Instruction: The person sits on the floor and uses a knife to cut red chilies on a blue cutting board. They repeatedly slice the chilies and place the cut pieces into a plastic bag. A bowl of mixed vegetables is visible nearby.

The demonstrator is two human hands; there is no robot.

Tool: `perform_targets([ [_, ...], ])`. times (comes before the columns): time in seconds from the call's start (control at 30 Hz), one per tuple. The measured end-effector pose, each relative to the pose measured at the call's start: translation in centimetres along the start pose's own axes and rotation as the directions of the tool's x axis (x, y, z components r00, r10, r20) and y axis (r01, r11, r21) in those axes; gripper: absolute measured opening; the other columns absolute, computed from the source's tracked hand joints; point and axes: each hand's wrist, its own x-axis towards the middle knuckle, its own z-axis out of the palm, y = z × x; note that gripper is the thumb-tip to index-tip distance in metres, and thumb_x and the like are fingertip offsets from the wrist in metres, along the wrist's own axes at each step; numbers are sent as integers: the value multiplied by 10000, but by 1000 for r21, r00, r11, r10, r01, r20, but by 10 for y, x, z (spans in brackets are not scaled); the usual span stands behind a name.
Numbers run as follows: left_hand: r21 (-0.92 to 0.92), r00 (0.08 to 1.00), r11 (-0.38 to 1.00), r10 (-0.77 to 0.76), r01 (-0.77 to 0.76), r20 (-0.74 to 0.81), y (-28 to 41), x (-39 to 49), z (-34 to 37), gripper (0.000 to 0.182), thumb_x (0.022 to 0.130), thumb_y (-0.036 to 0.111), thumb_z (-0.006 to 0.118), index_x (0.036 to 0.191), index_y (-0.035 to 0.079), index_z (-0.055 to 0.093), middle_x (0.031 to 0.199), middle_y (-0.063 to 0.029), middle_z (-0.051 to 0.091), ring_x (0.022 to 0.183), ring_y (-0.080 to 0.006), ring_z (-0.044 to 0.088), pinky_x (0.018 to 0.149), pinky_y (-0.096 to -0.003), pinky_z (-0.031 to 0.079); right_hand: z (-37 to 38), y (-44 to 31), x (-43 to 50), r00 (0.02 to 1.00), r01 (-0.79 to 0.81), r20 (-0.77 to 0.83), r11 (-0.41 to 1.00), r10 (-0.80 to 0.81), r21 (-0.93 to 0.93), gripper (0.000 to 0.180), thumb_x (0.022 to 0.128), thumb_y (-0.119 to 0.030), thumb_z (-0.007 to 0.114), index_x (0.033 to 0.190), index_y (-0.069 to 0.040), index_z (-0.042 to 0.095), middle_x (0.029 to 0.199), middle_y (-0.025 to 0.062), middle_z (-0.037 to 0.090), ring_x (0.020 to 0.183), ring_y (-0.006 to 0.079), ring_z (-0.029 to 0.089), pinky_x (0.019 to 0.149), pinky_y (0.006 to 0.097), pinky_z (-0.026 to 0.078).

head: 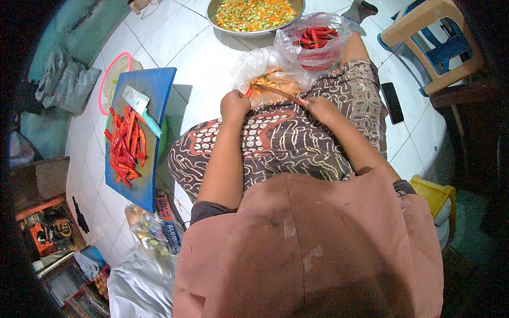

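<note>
My left hand (pixel 235 106) pinches a red chili (pixel 249 90), mostly hidden by the fingers. In my right hand (pixel 321 109) is a slim knife (pixel 278 92), its blade reaching left to the chili. Below both hands, a clear plastic sheet or bag (pixel 244 71) is spread at my lap, strewn with orange chili scraps and seeds. Just beyond it, whole red chilies (pixel 316 37) fill an open plastic bag (pixel 284 43). To the left, split red chilies (pixel 127 143) are heaped on a blue cutting board (pixel 145 175), beside a cleaver (pixel 145 111) with a teal handle.
A metal basin (pixel 256 33) of diced orange and green vegetables stands ahead on the white tiled floor. A pink-rimmed basket (pixel 102 85) is partly behind the board. At right are a phone (pixel 392 102), a plastic stool (pixel 431 43) and a yellow plastic item (pixel 431 192).
</note>
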Motion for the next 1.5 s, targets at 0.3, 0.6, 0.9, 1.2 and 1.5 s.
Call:
perform_targets([
  [0.3, 36, 996, 995, -90, 91, -12, -20, 2, -17, 213, 678, 164, 531, 785, 41, 669, 804, -193, 637, 782, -338, 618, 732, -386, 479, -17, -14, 6, 923, -307, 310, 921, 227, 239, 431, 867, -434, 484, 768, -28, 591, 481, 78, 471, 332, 191, 450, 317, 342, 330],
  [0.6, -291, 966, 922, -255, 256, 42, -28, 2, -36, 141, 660, 133, 546, 657, 30, 642, 561, -70, 622, 486, -148, 569, 523, -279, 459, -26, -35, -16, 964, -222, 211, 929, 163, 296, 392, 889, -387, 455, 890, -26, 607, 489, 55, 470, 340, 166, 453, 336, 313, 368],
  [0.9, -122, 987, 983, -145, 137, -65, -18, 15, -4, 188, 703, 157, 515, 764, 49, 656, 807, -182, 636, 778, -327, 611, 719, -385, 478, -56, -64, -57, 935, -217, 334, 934, 116, 284, 398, 880, -395, 475, 844, -23, 614, 500, 47, 466, 357, 148, 453, 327, 292, 375],
  [1.2, -122, 980, 989, -104, 84, -169, -19, 8, -10, 181, 678, 185, 559, 737, 49, 662, 736, -176, 635, 727, -308, 625, 701, -379, 488, -53, -34, -32, 949, -261, 260, 909, 180, 324, 445, 854, -455, 502, 835, -27, 618, 454, 48, 444, 327, 155, 421, 297, 314, 306],
  [1.5, -229, 981, 962, -171, 147, -89, -19, 10, -13, 216, 645, 140, 572, 798, 27, 675, 817, -206, 634, 781, -336, 625, 740, -397, 489, -46, -12, -33, 989, -109, 138, 884, 51, 455, 324, 855, -363, 510, 788, -57, 593, 519, 29, 490, 374, 128, 415, 338, 278, 308],
])
